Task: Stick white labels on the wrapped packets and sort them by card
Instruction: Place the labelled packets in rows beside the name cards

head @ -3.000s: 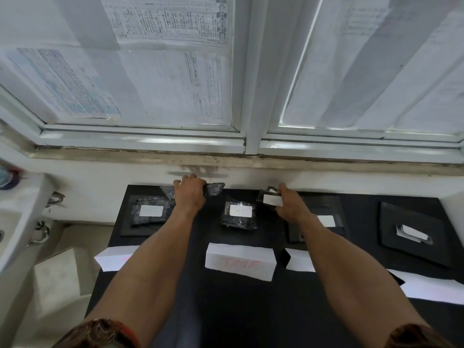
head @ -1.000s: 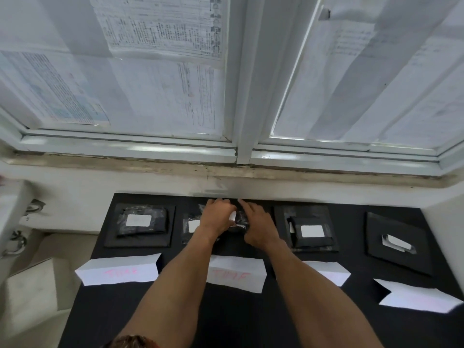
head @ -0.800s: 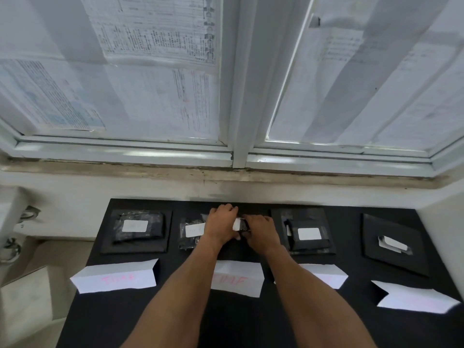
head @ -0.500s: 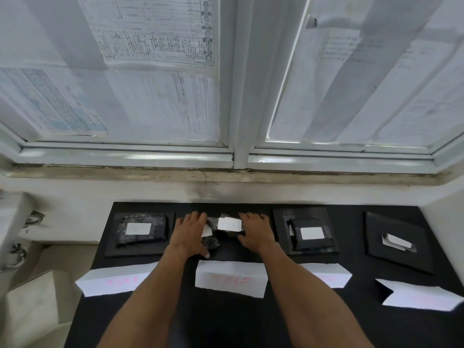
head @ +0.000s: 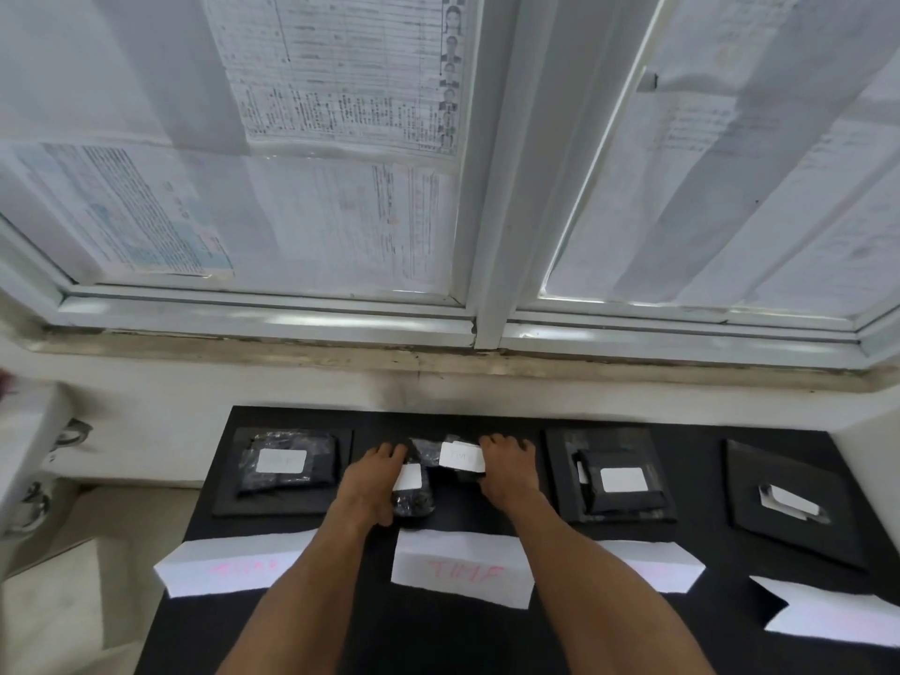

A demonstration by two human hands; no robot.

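On the black table (head: 438,640), two wrapped packets lie between my hands behind the middle card (head: 462,570), which has pink writing. My left hand (head: 367,482) rests on the nearer packet (head: 414,494), which bears a white label. My right hand (head: 506,472) holds the edge of the farther labelled packet (head: 460,457). A labelled packet (head: 287,462) sits on the left black tray (head: 229,499) behind the left card (head: 229,567). Another labelled packet (head: 623,482) lies on the tray (head: 560,479) to the right.
A far-right black tray (head: 789,528) carries a small white-labelled piece (head: 789,501). Two more white cards (head: 652,565) (head: 837,618) stand at the front right. A window sill and papered window rise behind the table. A sink edge (head: 29,440) is at the left.
Earlier my hands held packets at the table's back edge. They brought them to the middle spot and have now spread apart, one on each of the two middle packets.
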